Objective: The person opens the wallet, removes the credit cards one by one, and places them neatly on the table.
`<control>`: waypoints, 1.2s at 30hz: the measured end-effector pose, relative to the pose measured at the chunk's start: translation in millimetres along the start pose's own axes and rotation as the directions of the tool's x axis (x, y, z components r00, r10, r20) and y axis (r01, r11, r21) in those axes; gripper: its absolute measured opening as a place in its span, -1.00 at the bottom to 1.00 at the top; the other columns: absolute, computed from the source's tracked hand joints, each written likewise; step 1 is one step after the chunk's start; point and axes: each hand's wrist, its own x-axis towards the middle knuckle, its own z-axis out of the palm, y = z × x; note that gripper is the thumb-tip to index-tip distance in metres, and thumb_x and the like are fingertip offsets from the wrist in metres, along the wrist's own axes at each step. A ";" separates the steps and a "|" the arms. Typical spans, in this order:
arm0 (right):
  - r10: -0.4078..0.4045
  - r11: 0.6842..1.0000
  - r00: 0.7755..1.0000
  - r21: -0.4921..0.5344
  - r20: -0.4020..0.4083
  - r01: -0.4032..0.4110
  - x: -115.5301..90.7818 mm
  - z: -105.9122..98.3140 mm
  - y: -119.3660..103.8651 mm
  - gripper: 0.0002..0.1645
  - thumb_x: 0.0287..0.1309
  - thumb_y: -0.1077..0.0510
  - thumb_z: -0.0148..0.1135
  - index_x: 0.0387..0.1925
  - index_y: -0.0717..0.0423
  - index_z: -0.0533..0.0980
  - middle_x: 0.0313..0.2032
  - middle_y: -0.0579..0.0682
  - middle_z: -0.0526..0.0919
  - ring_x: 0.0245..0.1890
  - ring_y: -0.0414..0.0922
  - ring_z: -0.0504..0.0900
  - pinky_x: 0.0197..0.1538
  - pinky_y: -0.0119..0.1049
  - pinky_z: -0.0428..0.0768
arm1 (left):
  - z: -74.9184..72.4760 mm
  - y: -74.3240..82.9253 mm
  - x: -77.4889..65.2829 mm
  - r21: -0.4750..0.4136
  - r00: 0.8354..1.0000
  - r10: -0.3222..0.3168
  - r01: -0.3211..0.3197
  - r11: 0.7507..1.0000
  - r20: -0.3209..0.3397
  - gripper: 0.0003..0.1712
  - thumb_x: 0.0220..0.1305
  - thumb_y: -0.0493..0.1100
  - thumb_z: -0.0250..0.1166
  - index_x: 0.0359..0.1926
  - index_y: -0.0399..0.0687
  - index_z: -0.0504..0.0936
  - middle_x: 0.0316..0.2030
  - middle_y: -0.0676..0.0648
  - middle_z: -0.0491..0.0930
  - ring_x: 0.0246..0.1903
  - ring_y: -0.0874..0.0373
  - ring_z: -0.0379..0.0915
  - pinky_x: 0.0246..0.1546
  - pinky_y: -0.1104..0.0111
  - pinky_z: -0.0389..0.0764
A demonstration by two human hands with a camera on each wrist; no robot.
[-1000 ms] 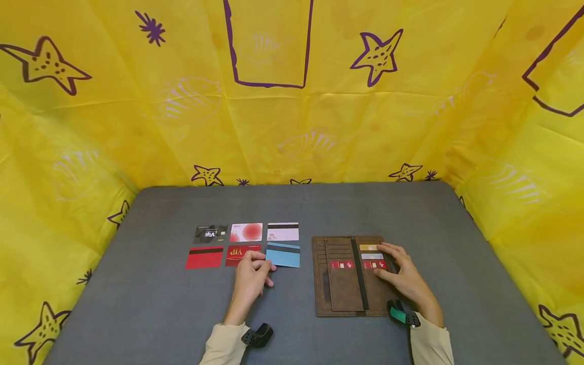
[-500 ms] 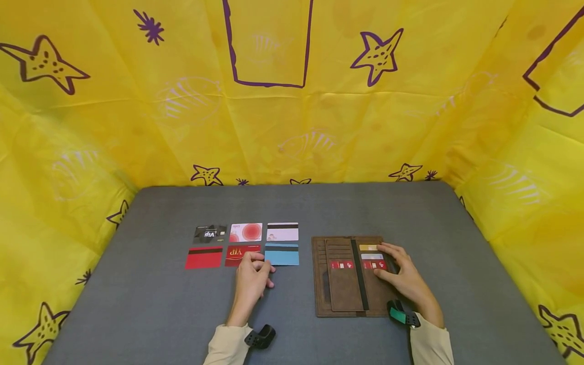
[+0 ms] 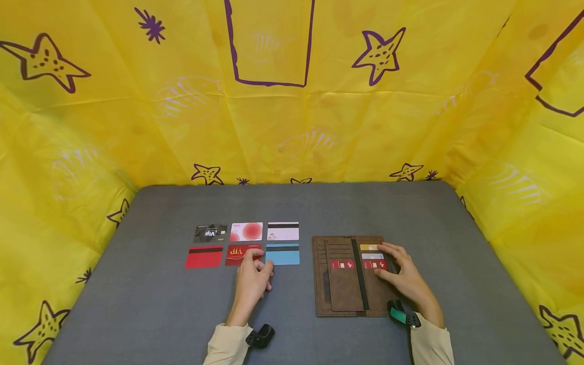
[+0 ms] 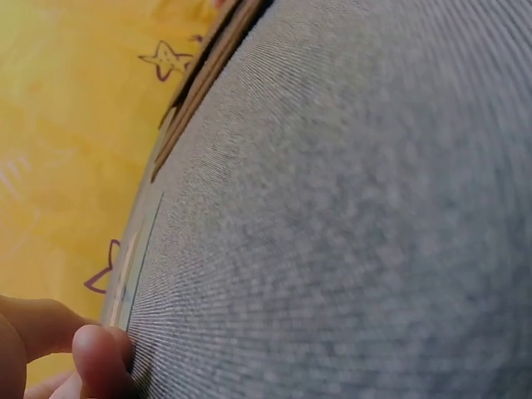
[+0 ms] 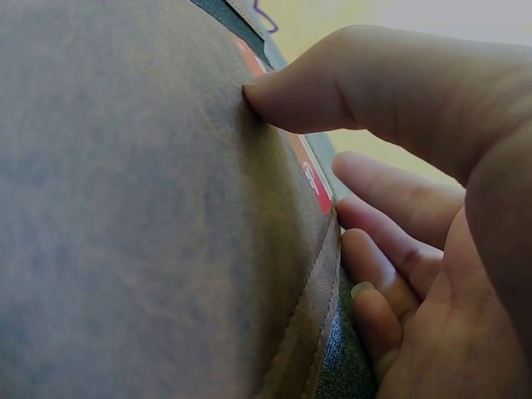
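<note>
The blue card (image 3: 287, 257) with a dark stripe lies flat on the table, and my left hand (image 3: 251, 281) has its thumb at that card's lower left corner. Its index finger reaches over the red VIP card (image 3: 234, 254). An opened brown wallet (image 3: 344, 294) lies at right, with a black strap (image 3: 359, 276) and cards in its slots. My right hand (image 3: 408, 281) rests on the wallet's right side, index fingertip by a yellow card (image 3: 368, 247). In the right wrist view the thumb (image 5: 307, 87) presses the leather beside a red card (image 5: 314, 179).
Behind the blue card lie a pale striped card (image 3: 283, 234), a white card with red circles (image 3: 242, 231) and a black Vip card (image 3: 210, 233). A red striped card (image 3: 204, 260) is front left. Yellow patterned cloth (image 3: 274, 132) surrounds the grey table (image 3: 137, 304).
The blue card has turned from a slight tilt to lie straight in its row. My left hand has shifted slightly; my right hand stays on the wallet.
</note>
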 end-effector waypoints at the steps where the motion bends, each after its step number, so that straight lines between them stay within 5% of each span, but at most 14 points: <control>1: 0.000 1.000 1.000 -0.001 0.000 0.000 0.0 0.0 0.0 -0.28 0.10 0.17 0.42 0.28 0.25 0.40 0.34 0.30 0.26 0.31 0.26 0.20 0.22 0.31 0.24 | -0.1 0.2 0.2 0.010 1.000 0.006 -0.006 1.000 0.007 -0.57 0.27 -0.22 0.30 0.13 -0.19 0.44 -0.63 -0.04 0.58 -0.85 0.17 0.40 -0.84 0.39 0.35; 10: 0.007 1.000 1.000 0.004 0.007 -0.007 -0.4 -0.3 -0.9 -0.28 0.11 0.16 0.42 0.29 0.23 0.40 0.34 0.29 0.25 0.30 0.26 0.19 0.22 0.31 0.23 | 0.8 2.2 6.5 0.130 0.998 0.057 -0.061 0.990 0.036 -0.44 0.26 -0.23 0.30 0.29 -0.19 0.48 -0.77 0.01 0.45 -0.93 0.25 0.29 -0.85 0.42 0.31; 29: 0.001 1.000 1.000 0.004 0.000 -0.001 -0.3 0.8 1.7 -0.28 0.11 0.18 0.42 0.28 0.26 0.40 0.34 0.30 0.25 0.30 0.25 0.21 0.22 0.30 0.24 | 2.4 5.1 6.4 0.149 0.999 0.044 -0.048 0.988 0.030 -0.43 0.26 -0.22 0.31 0.29 -0.21 0.48 -0.78 0.01 0.43 -0.93 0.25 0.29 -0.85 0.43 0.31; 36: 0.008 1.000 1.000 0.000 0.003 -0.008 0.0 0.1 2.3 -0.28 0.11 0.17 0.41 0.29 0.26 0.39 0.34 0.30 0.25 0.30 0.25 0.20 0.22 0.33 0.24 | 4.0 6.7 6.3 0.192 0.995 0.096 -0.100 0.976 0.031 -0.46 0.22 -0.21 0.35 0.23 -0.20 0.54 -0.72 -0.01 0.42 -0.86 0.22 0.31 -0.72 0.37 0.32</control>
